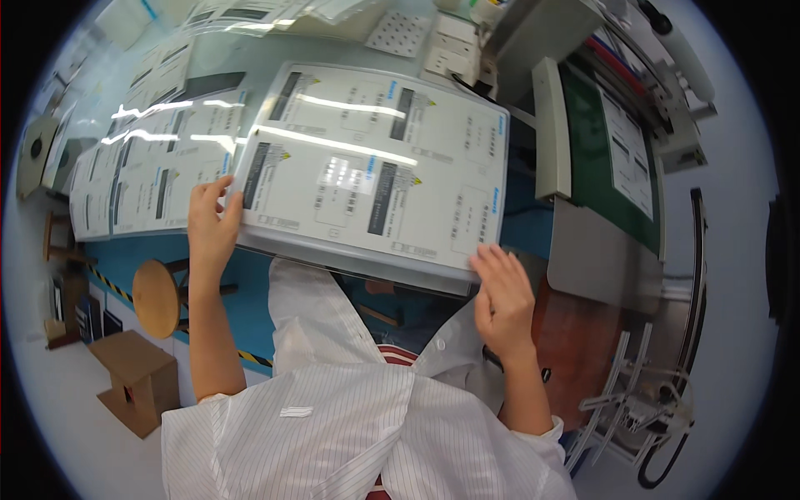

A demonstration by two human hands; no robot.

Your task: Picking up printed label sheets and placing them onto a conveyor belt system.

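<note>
A thick, squared stack of printed plastic sheets (pixel 350 171) lies before me at the table's front edge, its glossy top sheet bearing repeated label panels with dark bars and yellow triangles. My left hand (pixel 212 221) is at the stack's left edge, thumb and forefinger apart, close to the neighbouring sheets. Against the near right corner rests my right hand (pixel 504 304), its fingers stretched out. Neither hand is wrapped round anything. The undersides of both hands are hidden.
More printed sheets (pixel 179 167) lie on the left. To the right stands a machine with a green bed (pixel 596 158) carrying a printed sheet. A switch box (pixel 452 46) sits at the back. Below are a round wooden stool (pixel 156 298), a cardboard box (pixel 137 375) and a metal frame (pixel 625 400).
</note>
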